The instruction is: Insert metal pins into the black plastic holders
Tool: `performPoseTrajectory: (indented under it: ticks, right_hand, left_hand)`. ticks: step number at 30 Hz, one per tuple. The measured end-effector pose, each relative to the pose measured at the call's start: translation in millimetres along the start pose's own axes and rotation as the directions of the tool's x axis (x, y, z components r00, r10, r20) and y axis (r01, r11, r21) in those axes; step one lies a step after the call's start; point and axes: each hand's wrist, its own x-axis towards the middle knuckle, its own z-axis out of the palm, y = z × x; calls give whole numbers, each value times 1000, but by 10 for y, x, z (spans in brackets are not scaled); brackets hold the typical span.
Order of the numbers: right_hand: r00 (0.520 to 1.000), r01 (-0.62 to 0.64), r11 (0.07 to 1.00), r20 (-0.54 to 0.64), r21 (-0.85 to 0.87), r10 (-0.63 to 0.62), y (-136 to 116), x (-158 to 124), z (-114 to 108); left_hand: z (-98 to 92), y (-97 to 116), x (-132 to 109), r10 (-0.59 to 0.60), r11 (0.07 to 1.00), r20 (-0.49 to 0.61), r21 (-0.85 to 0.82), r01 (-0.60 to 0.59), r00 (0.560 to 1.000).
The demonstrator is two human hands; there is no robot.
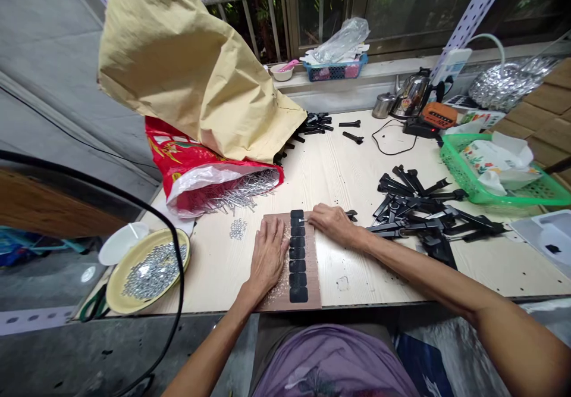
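A brown board [312,278] lies at the table's front edge with a column of several black pieces [297,255] set into it. My left hand [269,254] rests flat on the board's left side, fingers stretched out over small shiny bits. My right hand [332,223] reaches in from the right, fingertips pinched at the second black piece from the top, apparently on a thin metal pin too small to name for sure.
A pile of black plastic parts [417,209] lies right of the board. A red bag spilling metal pins [214,186] and a tan paper sack [191,63] stand at left. A yellow plate of small metal pieces [149,269], a green basket [491,171], a kettle [413,96].
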Motion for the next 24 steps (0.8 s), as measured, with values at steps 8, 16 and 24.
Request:
performPoseTrajectory:
  ticks: [8,16,24]
  right_hand:
    - [974,226,974,20,17,-226,-256,-205,45]
    - [999,43,998,8,43,-44,-252,-148,4]
    - [1000,-21,996,-6,86,22,-275,-71,-42]
  left_hand:
    - [43,18,-16,2,999,1,54,-2,1000]
    - [88,-9,-27,23,999,-34,34,-22,999]
    - [140,-43,-41,9,1000,-65,12,-8,998]
